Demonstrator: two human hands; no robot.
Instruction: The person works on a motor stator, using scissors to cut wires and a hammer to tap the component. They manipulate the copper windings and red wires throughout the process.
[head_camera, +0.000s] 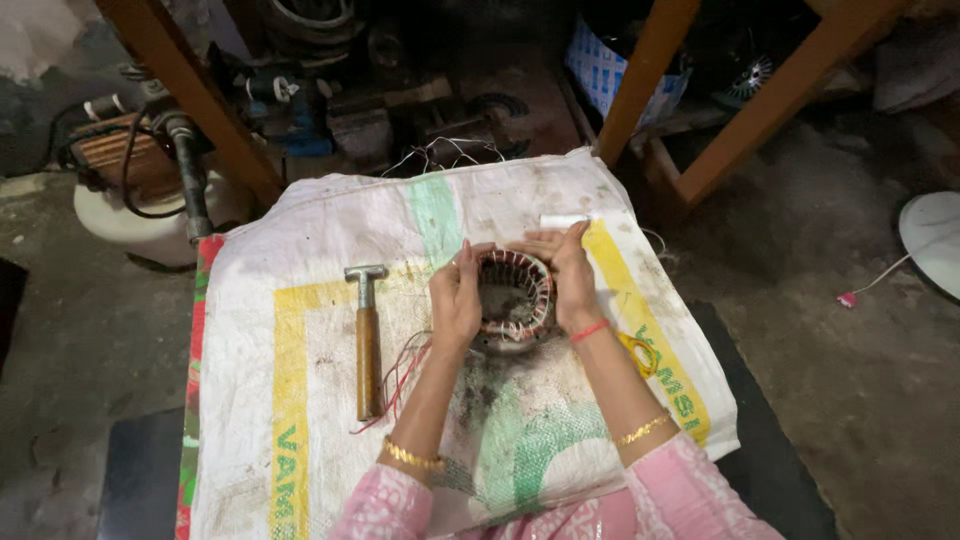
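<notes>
Motor stator (514, 297), ring-shaped w/ copper windings, sits centre of frame on a white woven sack (330, 230) spread over the work surface. Left hand (455, 300) grips its left rim, fingers curled over the edge; right hand (570, 282) clasps the right rim, fingertips at the top. Both wrapped round the stator, one each side. Thin red & pale wires (400, 375) trail from it toward lower left, under the left forearm. Hammer (367, 340), metal head & wooden handle, lies left of the left hand, apart from it, head pointing to top of frame. Small white strip (563, 220) just above the right hand. Yellow cord (640, 352) lies right of the right forearm. Sack has yellow & green print. Upper left: white-and-brown appliance (125, 190) w/ black cable. Far right edge: white round object (932, 240).
</notes>
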